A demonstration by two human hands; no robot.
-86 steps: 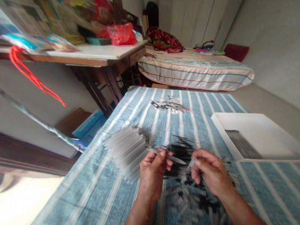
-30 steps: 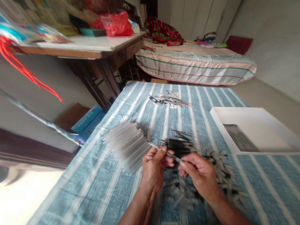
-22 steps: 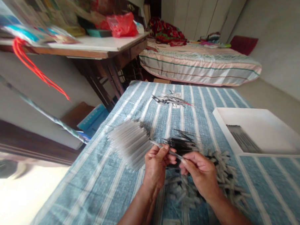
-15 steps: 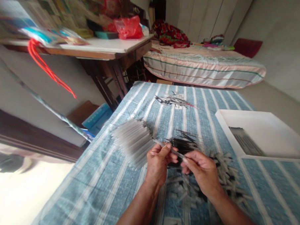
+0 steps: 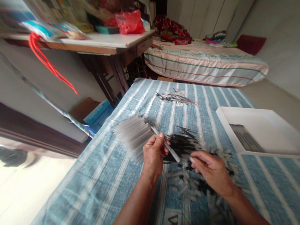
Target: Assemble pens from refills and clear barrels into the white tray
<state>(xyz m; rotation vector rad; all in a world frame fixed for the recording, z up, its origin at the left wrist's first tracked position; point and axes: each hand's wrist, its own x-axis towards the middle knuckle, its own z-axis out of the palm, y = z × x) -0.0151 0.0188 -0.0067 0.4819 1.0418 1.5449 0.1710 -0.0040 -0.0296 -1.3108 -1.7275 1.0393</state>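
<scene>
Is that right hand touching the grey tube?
Apart. The head view shows a gap between the right hand and the lower end of the tube in the left hand's grip.

Well beyond your left hand (image 5: 154, 153), and off to its left, you have a white-topped table (image 5: 107, 40) bearing a crumpled red plastic bag (image 5: 130, 23), with orange-red cords (image 5: 47, 60) dangling over its edge. A blue box (image 5: 99, 115) sits lower down on that side. Far ahead of your right hand (image 5: 209, 168) stands a bed (image 5: 207, 62), red floral cloth (image 5: 171, 29) heaped on it.
</scene>
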